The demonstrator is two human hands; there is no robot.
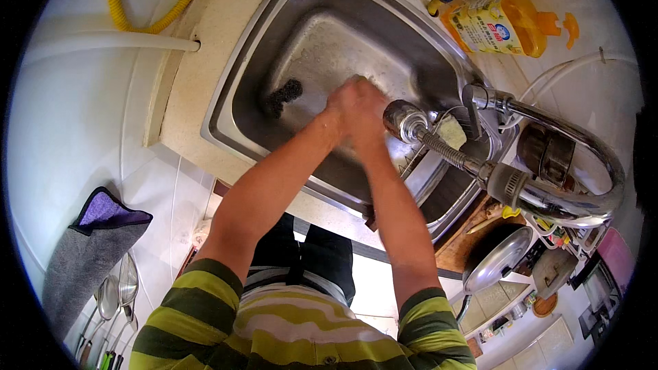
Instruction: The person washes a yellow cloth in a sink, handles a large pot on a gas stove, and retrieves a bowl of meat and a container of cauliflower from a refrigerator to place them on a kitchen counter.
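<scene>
Over the basin of a stainless steel sink (329,46), my left hand (338,105) and my right hand (369,108) are pressed together, blurred. Their fingers overlap, so whether anything lies between them is hidden. Just right of my right hand hangs the spray head (403,121) of a chrome faucet (555,200) with a flexible neck. A dark, curly scouring pad (285,95) rests in the basin to the left of my hands. Beyond the spray head, a pale sponge-like piece (452,132) sits by a wire rack (473,119).
An orange pump bottle of dish soap (519,25) stands behind the sink. A pan with a metal lid (501,257) is at the right, near a wooden board (473,241). On the left wall hang a grey towel (97,252) and several ladles (108,298). A yellow corrugated hose (115,0) runs upper left.
</scene>
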